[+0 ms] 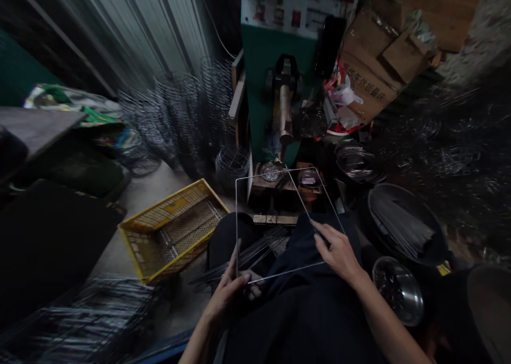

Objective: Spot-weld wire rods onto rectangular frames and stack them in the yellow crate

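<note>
Wire frame (237, 220) above the lap (295, 313), facing the ledge's near edge (260, 185): the left hand (228, 290) clasps one corner, the right hand (339, 249) pinches a rod (298, 192) across it, apparently aligning, next needing steadiness.

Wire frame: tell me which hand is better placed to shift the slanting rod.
Probably the right hand: its grip is on the slanting rod, while the left hand holds the near left corner of the wire frame.

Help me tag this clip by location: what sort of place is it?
Probably a metalwork shop, given the green machine, the stacked wire pieces and the bent wire frame being held.
</note>
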`<state>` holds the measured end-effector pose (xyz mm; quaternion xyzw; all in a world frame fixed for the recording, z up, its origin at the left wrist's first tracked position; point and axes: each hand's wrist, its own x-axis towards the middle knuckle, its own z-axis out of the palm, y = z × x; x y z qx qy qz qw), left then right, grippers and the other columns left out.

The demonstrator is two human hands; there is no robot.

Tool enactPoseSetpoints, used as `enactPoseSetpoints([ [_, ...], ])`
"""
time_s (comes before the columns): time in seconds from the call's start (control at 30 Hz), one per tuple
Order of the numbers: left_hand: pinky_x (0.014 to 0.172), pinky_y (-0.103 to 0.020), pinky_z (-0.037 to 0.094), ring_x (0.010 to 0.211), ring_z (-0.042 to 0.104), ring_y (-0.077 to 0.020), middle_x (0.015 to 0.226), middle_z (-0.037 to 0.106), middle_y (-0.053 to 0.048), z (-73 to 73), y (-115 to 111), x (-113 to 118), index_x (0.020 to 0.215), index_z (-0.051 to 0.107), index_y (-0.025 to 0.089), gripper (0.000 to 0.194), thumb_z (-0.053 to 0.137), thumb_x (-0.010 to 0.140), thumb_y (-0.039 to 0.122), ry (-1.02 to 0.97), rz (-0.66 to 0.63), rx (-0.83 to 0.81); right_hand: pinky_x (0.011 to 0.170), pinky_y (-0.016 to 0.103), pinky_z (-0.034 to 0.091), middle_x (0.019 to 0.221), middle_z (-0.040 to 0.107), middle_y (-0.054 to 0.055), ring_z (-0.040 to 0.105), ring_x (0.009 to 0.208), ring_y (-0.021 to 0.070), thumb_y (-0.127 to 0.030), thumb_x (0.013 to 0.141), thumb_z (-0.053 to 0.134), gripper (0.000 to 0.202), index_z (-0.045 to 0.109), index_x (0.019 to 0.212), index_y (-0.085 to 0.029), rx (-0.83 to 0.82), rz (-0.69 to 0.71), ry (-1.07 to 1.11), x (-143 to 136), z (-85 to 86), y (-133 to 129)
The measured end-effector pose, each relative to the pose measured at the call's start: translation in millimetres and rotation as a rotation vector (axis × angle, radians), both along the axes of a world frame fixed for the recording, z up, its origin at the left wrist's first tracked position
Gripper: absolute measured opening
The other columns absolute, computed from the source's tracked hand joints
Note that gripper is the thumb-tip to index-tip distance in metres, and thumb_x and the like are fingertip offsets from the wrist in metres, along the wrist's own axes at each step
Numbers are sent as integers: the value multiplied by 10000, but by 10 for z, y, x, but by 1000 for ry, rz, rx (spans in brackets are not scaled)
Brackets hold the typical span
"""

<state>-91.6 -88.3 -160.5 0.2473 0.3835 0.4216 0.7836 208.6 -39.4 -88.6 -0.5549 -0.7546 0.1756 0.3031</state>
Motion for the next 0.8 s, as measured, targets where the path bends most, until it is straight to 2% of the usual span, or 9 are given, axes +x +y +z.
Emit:
enactPoseSetpoints([
  [0.23, 537, -250, 490, 607, 690, -202, 830, 737, -86, -33, 18, 15, 1529, -146, 346, 1041, 662, 875, 279, -23, -60, 24, 895, 355, 560, 1083, 685, 101, 668, 967, 215, -208, 951, 447, 403, 598, 1325, -191, -34, 6, 1, -96, -113, 49],
  [0.43, 544, -261, 504, 605, 687, -203, 832, 741, -83, 6, 39, 58, 1521, -166, 350, 1065, 670, 866, 273, -11, -65, 12, 851, 328, 560, 1012, 685, 86, 662, 903, 194, -211, 960, 452, 395, 592, 1329, -196, 8, -13, 73, -120, -125, 14],
  [0.67, 549, -274, 510, 614, 693, -209, 840, 742, -73, -24, 63, 71, 1524, -132, 380, 1040, 667, 866, 280, -18, -52, 32, 849, 334, 562, 1003, 689, 84, 668, 895, 199, -218, 960, 442, 402, 591, 1333, -198, -15, -37, 45, -128, -102, 38],
  [0.8, 541, -270, 500, 606, 690, -206, 858, 738, -88, -72, 48, 80, 1524, -145, 366, 1045, 663, 867, 279, -18, -47, 34, 895, 356, 556, 1091, 680, 98, 661, 979, 219, -202, 950, 437, 406, 596, 1324, -201, -10, -61, -9, -71, -180, 73],
])
